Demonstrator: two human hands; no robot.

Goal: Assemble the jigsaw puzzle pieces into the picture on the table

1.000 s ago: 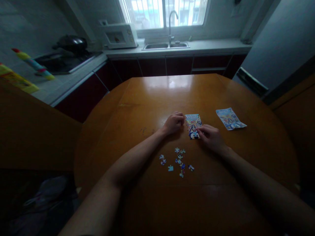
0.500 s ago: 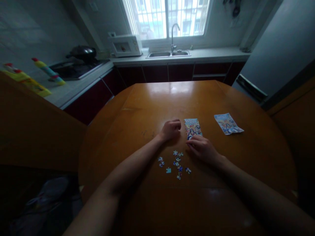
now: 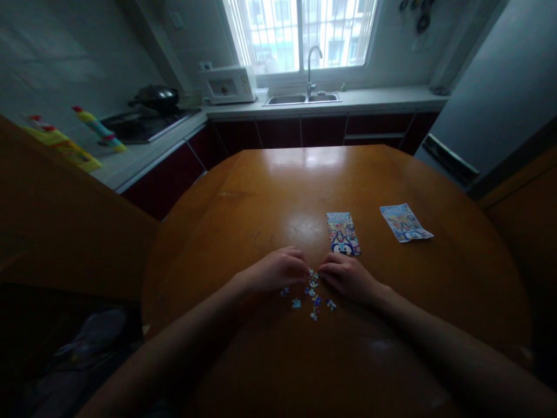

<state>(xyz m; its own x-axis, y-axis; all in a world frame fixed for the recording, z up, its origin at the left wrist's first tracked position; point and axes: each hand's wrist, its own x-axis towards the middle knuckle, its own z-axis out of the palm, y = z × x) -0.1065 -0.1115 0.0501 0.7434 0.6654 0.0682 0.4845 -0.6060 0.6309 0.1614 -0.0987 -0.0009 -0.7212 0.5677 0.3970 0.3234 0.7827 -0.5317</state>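
Observation:
A partly assembled jigsaw puzzle (image 3: pixel 342 232), with a blue and white penguin-like figure at its lower edge, lies flat on the wooden table. Below it is a loose cluster of small jigsaw pieces (image 3: pixel 312 291). My left hand (image 3: pixel 285 270) is at the upper left of this cluster, its fingers curled and closed with the tips by the topmost pieces. From the other side my right hand (image 3: pixel 348 277) rests just under the puzzle, fingers bent together, tips at the same pieces. Whatever either pinches is too small to make out. A plain light-blue piece (image 3: pixel 296 303) lies apart.
To the right of the puzzle lies a creased picture sheet (image 3: pixel 405 223) with a similar print. The round wooden table (image 3: pixel 261 191) fills the middle. Beyond it are a counter with a sink (image 3: pixel 285 100), a microwave (image 3: pixel 230 85) and a wok (image 3: pixel 157 98) on the stove.
My left hand has come down and toward me, from beside the puzzle to the loose pieces. My right hand has drawn back slightly and left, uncovering the puzzle's lower edge.

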